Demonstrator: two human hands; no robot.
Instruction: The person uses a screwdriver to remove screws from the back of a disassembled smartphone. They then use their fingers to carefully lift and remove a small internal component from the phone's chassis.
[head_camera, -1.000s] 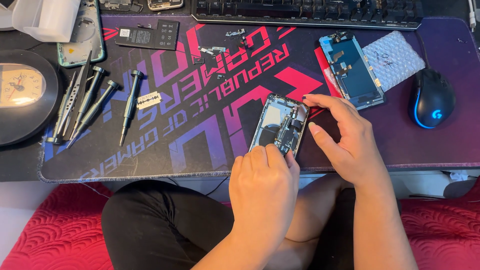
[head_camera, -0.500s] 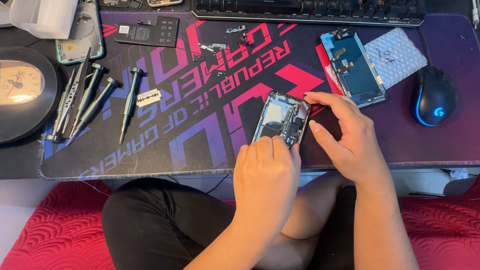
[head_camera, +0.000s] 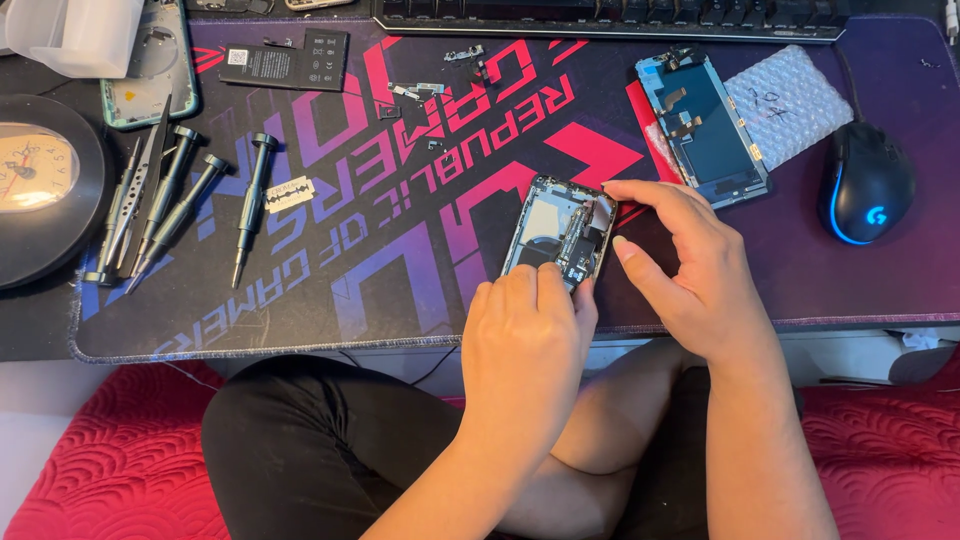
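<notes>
An opened phone body (head_camera: 556, 226) with its insides bare lies on the dark desk mat (head_camera: 380, 260), near the front edge. My left hand (head_camera: 525, 350) covers its near end, fingertips pressing on the lower edge. My right hand (head_camera: 690, 270) grips the phone's right side, thumb and forefinger pinching at the top right corner. The detached screen panel (head_camera: 705, 125) rests face down to the right of the phone.
Several screwdrivers and tweezers (head_camera: 180, 200) lie at the left beside a razor blade (head_camera: 288, 193) and a black round clock (head_camera: 40, 200). A phone battery (head_camera: 285, 62) and small loose parts (head_camera: 430, 90) sit at the back. A mouse (head_camera: 865, 185), bubble wrap (head_camera: 785, 100), keyboard (head_camera: 610, 15).
Both hands stay on the phone; the view has shifted slightly, and my right fingers have edged along the phone's top right corner.
</notes>
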